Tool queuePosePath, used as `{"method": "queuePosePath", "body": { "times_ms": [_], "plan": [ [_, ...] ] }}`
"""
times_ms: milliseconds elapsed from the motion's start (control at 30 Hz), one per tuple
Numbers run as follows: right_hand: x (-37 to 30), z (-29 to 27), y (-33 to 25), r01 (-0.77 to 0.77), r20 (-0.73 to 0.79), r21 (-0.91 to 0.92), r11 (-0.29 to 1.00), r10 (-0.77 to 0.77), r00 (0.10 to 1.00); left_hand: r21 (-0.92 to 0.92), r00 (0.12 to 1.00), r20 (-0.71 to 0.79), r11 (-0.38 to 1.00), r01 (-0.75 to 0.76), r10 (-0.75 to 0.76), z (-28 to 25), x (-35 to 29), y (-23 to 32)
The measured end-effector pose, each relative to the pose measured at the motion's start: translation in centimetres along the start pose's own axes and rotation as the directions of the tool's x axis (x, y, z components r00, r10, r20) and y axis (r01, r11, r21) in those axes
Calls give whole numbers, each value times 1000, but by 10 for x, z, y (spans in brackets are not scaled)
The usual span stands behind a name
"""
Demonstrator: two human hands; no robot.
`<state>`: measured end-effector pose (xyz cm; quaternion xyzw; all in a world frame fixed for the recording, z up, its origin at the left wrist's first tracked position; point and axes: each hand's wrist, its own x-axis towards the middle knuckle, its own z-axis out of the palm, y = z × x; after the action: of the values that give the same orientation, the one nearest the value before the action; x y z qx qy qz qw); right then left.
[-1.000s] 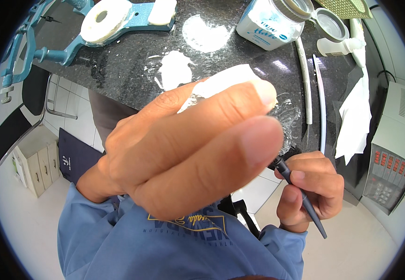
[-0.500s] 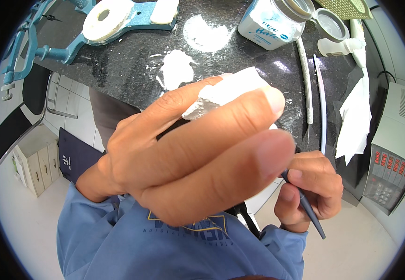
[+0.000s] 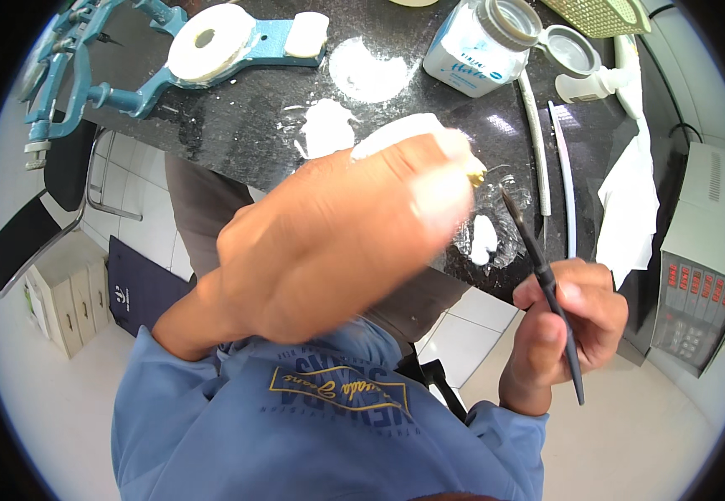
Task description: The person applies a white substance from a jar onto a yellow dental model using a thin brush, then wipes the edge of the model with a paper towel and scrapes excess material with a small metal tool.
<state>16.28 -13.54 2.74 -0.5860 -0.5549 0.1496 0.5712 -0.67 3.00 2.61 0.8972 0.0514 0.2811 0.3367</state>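
My left hand [image 3: 337, 230] is closed in front of me, slightly blurred, with its back toward me. It grips a white plaster piece [image 3: 404, 132] whose far edge shows above the knuckles; the rest is hidden. A small gold-coloured bit [image 3: 476, 174] peeks out by the fingertips. My right hand [image 3: 575, 321] pinches a dark-handled fine brush [image 3: 549, 292], its tip pointing up toward the left hand and apart from it. On the counter between the hands lies a small white blob [image 3: 484, 240] in a wet smear.
Two white paste patches [image 3: 327, 129] [image 3: 369, 68] lie on the dark counter [image 3: 237, 117]. A blue articulator frame [image 3: 275, 40] stands far left, an open powder jar [image 3: 467, 54] at the back. Right are a grey rod [image 3: 534, 138], a pale tool [image 3: 565, 175], paper [image 3: 630, 209] and a control box [image 3: 701, 259].
My left hand has turned and curled, so less of the plaster piece shows and the gold bit has appeared. The brush has come into fuller view, its tip raised beyond the right hand.
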Motion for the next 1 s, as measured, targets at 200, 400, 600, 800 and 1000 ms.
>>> {"method": "queuePosePath", "body": {
  "times_ms": [200, 400, 600, 800, 1000],
  "plan": [
    [3, 3, -4, 6, -81, -3, 1000, -6, 997, -197, 952, -288, 979, 48, -105, 16, -18, -5],
    [4, 5, -5, -2, -219, 138, 990, 33, 975, -562, 883, -351, 824, 67, -312, 24, -16, 8],
    [3, -15, -12, -275, -158, 186, 943, 305, 939, -684, 833, -280, 708, 175, -477, 26, -12, 14],
    [-1, -27, -3, -400, -35, 162, 902, 411, 911, -552, 824, -358, 811, 192, -439, 33, -16, 12],
    [-5, -30, -2, -398, 4, 86, 913, 399, 917, -472, 843, -342, 852, 228, -415, 33, -16, 12]
  ]
}}
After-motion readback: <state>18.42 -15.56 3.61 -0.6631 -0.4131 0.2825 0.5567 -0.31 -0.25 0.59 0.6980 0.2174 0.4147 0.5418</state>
